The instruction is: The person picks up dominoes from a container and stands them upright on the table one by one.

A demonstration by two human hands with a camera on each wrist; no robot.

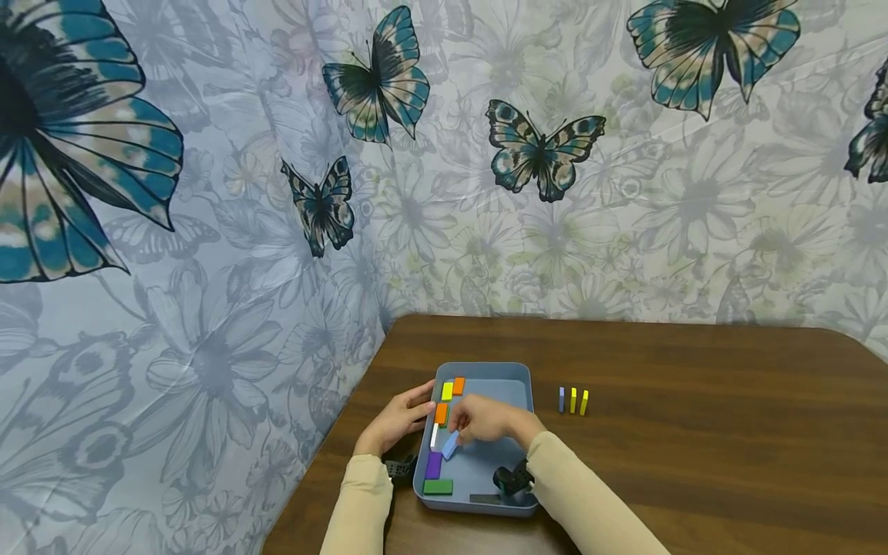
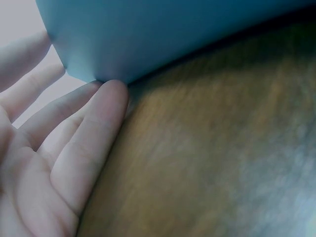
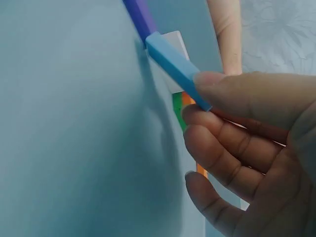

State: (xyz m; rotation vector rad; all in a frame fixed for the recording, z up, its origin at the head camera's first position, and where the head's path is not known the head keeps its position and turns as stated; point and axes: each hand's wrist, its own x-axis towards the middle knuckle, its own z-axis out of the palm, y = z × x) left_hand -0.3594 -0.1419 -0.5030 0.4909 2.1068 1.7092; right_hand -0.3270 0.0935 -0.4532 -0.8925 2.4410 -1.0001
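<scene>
My right hand pinches a light blue block between thumb and fingers, over the left part of a grey-blue tray. In the right wrist view, the block's far end is right at a purple block and overlaps a white block. My left hand rests at the tray's left side. Its extended fingers touch the outer wall in the left wrist view. Along the tray's left edge lie a yellow block, orange blocks and a green block.
Right of the tray, one blue block and two yellow blocks stand in a row on the brown wooden table. A dark flat piece lies at the tray's near edge. Butterfly-patterned walls border the table behind and left.
</scene>
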